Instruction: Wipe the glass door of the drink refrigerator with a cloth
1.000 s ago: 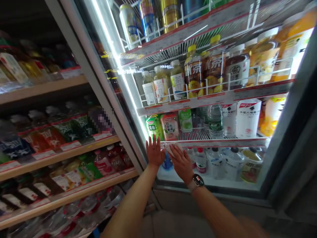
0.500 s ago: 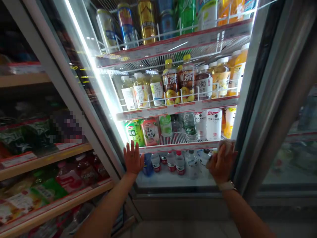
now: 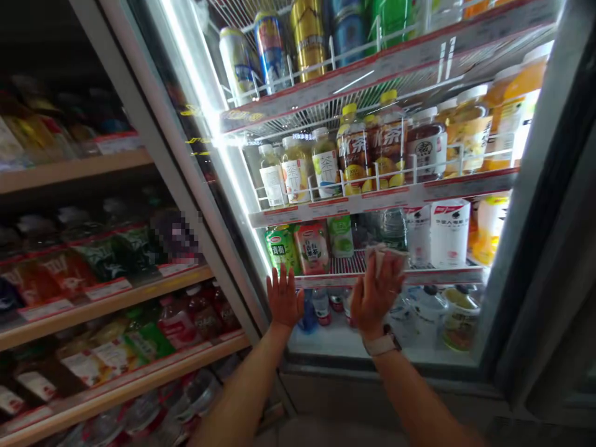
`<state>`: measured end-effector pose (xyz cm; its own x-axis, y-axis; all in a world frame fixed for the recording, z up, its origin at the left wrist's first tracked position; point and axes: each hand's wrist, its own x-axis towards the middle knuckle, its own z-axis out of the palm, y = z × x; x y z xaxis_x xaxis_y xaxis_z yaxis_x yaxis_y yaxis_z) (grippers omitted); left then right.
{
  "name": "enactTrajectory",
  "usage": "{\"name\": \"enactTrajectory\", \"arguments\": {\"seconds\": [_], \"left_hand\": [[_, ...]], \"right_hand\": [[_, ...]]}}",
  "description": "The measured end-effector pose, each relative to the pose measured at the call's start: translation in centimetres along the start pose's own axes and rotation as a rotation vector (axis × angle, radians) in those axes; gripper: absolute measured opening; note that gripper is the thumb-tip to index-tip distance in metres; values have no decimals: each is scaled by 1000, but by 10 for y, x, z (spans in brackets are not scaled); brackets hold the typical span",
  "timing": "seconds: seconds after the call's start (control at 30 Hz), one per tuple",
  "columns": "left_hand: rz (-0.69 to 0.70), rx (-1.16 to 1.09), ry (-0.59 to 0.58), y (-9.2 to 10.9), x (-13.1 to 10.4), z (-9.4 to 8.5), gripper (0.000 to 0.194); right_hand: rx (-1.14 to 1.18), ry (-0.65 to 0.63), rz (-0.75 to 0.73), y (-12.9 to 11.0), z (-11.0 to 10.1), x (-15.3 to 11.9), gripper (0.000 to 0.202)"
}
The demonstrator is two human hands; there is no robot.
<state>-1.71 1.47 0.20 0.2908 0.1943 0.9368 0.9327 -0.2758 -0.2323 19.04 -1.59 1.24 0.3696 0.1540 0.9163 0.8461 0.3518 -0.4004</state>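
Note:
My left hand (image 3: 284, 299) lies flat with fingers spread against the glass door of a lit drinks fridge, near its lower left corner. Behind those fingertips show a green drink pack (image 3: 280, 247) and a pink one (image 3: 311, 248). My right hand (image 3: 378, 295), with a watch on its wrist, presses a crumpled pale cleaning cloth (image 3: 386, 257) to the glass in front of the lowest rack edge. Behind the cloth stands a clear water bottle (image 3: 390, 226), partly hidden.
Shelves of tea bottles (image 3: 354, 152) and cans (image 3: 308, 40) fill the fridge behind the glass. On the left, a wooden shelf (image 3: 112, 298) carries bottles and packs. A dark door frame (image 3: 535, 236) runs down the right side.
My right hand has slid the cloth leftward across the glass, from the right edge to the middle. The left hand stays on the glass. The view has shifted left.

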Motion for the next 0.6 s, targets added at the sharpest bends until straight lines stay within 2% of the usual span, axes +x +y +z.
{"name": "enactTrajectory", "arguments": {"seconds": [0.17,0.3,0.37,0.47,0.6], "left_hand": [[14,19,17,0,-1,0,62],[17,20,22,-2,-2,0,60],[28,23,21,-2,-1,-1,60],[46,30,16,-2,1,-3,62],[42,30,22,-2,4,-4,64]], "right_hand": [[120,-112,-176,-59,30,-53,60],[174,-161,-215,-77,38,-72,47],[168,-180,-225,-76,36,-66,44],[135,-181,-247,-64,23,-39,47],[54,-120,-223,-20,-1,2,54]]}}
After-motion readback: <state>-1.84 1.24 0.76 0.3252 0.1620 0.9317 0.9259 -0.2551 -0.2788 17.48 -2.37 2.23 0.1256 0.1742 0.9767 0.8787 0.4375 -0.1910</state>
